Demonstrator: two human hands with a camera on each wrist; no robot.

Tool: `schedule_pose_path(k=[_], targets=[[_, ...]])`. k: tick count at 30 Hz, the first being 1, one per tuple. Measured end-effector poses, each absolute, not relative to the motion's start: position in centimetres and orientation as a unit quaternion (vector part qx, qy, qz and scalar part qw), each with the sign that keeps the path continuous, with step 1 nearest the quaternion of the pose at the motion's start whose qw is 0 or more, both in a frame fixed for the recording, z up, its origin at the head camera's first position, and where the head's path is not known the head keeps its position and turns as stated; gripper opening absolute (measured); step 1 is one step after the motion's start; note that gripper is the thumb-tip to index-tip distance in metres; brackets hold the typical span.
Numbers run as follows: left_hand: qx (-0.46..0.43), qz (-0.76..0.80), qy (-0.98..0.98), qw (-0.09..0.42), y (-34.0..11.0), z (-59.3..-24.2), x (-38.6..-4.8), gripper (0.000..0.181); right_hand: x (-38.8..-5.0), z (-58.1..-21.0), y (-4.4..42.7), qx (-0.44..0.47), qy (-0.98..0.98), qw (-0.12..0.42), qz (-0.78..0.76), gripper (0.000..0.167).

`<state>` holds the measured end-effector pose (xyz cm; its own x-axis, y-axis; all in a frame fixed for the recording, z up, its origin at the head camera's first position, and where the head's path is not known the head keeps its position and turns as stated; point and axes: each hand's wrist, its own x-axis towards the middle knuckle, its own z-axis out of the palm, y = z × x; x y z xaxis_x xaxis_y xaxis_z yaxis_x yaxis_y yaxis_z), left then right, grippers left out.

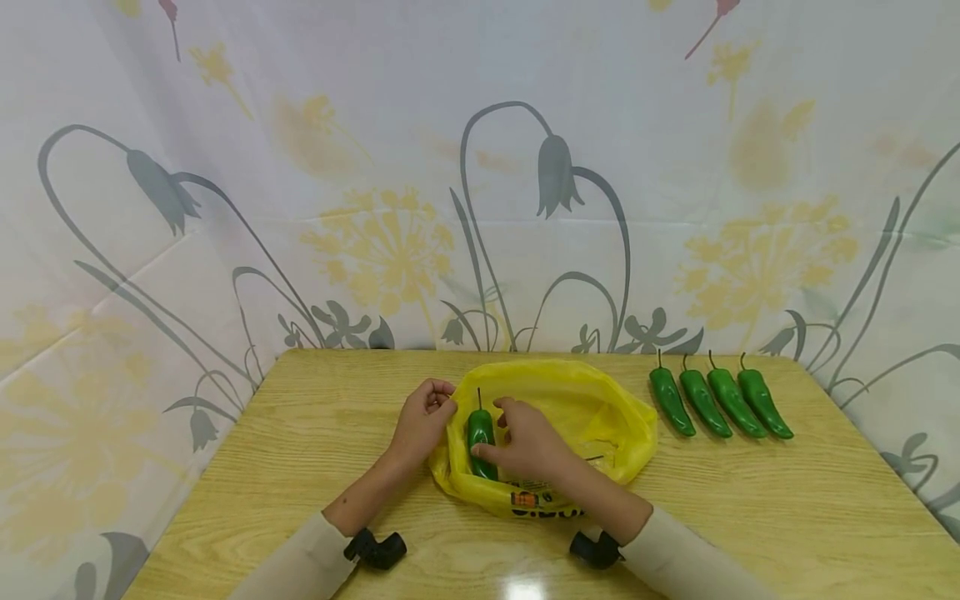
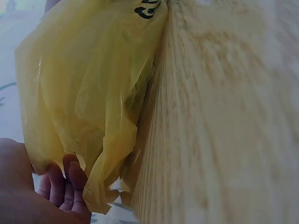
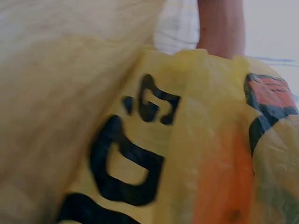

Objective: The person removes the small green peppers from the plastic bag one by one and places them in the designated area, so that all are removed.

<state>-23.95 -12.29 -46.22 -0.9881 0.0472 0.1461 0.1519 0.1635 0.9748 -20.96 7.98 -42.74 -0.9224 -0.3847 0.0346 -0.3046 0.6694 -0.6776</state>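
Note:
A yellow plastic bag lies on the table with its mouth spread wide. At its left rim, my left hand pinches the plastic between curled fingers; the left wrist view shows that hand at the bag's edge. One green chili pepper is inside the bag along the left wall, stem toward the back. My right hand is over the bag's opening, fingers spread, the thumb overlapping the pepper's right side. In the right wrist view, the printed bag hides that hand.
On the table's right side, several green chili peppers lie in a row, stems toward the back. The wooden table ends at a flower-patterned cloth behind it. A black wrist mount sits on each sleeve.

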Motion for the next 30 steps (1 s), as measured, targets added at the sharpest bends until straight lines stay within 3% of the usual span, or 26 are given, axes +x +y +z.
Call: schedule_pose_path(k=[9,30], targets=[[-0.069,-0.643,-0.762,0.038,-12.3,-46.1,-24.1,0.019,-20.9,-44.2,7.7,-0.203,0.925,0.042,-0.320,0.077],[-0.069,-0.637,-0.767,0.041,-12.3,-46.4,-24.0,0.020,-20.9,-43.8,8.4,-0.149,0.908,0.074,-0.384,0.052]])
